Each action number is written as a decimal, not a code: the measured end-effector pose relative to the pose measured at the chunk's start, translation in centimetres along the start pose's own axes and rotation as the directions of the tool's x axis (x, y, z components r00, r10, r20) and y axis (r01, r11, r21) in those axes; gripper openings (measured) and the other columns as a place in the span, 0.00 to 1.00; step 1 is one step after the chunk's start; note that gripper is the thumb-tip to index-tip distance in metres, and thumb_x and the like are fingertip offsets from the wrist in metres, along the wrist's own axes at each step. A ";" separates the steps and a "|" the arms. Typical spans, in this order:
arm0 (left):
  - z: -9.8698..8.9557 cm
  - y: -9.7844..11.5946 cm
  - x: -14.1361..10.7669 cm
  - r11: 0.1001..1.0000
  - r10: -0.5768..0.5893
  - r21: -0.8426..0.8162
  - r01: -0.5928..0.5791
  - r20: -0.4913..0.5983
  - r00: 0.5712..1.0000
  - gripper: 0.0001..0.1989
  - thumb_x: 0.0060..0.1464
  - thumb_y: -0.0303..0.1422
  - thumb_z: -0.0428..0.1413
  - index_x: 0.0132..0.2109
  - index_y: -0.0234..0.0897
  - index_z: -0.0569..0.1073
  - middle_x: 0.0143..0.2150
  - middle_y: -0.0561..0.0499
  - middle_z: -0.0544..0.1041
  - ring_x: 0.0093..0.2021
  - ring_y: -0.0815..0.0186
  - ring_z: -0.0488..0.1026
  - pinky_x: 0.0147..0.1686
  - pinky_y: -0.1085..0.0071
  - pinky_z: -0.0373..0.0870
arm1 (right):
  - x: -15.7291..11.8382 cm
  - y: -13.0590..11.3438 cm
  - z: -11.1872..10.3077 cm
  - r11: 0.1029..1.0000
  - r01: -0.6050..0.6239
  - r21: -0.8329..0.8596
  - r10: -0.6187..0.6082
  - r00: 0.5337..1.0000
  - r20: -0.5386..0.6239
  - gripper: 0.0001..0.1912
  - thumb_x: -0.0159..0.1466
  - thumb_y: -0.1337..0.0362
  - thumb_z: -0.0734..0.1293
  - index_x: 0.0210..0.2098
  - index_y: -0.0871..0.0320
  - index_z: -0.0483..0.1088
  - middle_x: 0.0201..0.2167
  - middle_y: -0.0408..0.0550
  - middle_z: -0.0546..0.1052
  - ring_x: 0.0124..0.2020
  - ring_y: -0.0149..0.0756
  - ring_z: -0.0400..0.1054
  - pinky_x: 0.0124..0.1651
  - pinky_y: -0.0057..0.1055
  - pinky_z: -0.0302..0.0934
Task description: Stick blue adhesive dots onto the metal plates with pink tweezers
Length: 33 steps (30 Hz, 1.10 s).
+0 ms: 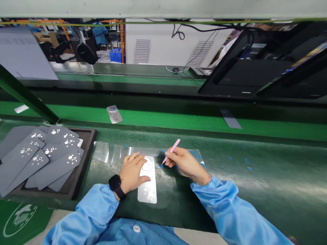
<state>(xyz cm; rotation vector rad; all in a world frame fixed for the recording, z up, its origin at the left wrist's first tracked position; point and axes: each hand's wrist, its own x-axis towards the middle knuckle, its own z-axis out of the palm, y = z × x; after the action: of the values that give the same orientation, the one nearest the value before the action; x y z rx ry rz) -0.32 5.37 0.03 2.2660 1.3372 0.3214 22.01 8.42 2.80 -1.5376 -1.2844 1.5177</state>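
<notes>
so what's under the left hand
A pale panel, with its lower end and most of a round outline near its top in view. The left hand covers part of the panel's left side, so any marks there cannot be seen.

Grn bench (268, 190) holds dk tray (87, 153) L; film (102, 151), wht panel (149, 189) ctr.

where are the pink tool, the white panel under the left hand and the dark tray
pink tool (175, 145), head view: upper part of its shaft
white panel (148, 191), head view: its uncovered lower part
dark tray (89, 140), head view: its right rim
</notes>
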 end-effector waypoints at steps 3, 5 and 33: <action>-0.1 0.0 0.0 1.000 -0.004 0.004 0.004 -0.002 1.000 0.30 0.41 0.41 0.67 0.52 0.40 0.70 0.60 0.44 0.68 0.64 0.48 0.56 0.59 0.46 0.52 | 0.2 -0.2 1.9 0.999 0.031 -0.009 -0.031 0.999 -0.014 0.17 0.53 0.50 0.69 0.25 0.58 0.66 0.17 0.43 0.74 0.18 0.30 0.68 0.22 0.26 0.64; -0.1 0.0 0.0 1.000 0.000 0.007 0.000 -0.004 1.000 0.29 0.42 0.41 0.67 0.51 0.40 0.70 0.60 0.44 0.69 0.64 0.48 0.57 0.59 0.46 0.52 | 0.6 -0.2 3.1 1.000 0.020 -0.019 -0.021 0.999 -0.037 0.14 0.55 0.54 0.69 0.25 0.58 0.66 0.17 0.42 0.73 0.17 0.28 0.67 0.21 0.24 0.63; -0.1 0.0 -0.2 0.999 0.039 0.034 -0.038 -0.031 0.999 0.24 0.44 0.42 0.65 0.50 0.44 0.72 0.58 0.45 0.70 0.62 0.48 0.57 0.57 0.47 0.53 | 1.3 0.0 4.4 0.991 -0.016 -0.132 0.004 0.996 -0.090 0.09 0.60 0.65 0.65 0.23 0.57 0.66 0.18 0.43 0.75 0.18 0.29 0.70 0.21 0.23 0.65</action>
<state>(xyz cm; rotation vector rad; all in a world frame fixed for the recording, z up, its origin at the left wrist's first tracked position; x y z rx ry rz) -0.42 5.24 0.16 2.3261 1.3249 0.3517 17.53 8.74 1.69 -1.6786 -1.3508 1.3768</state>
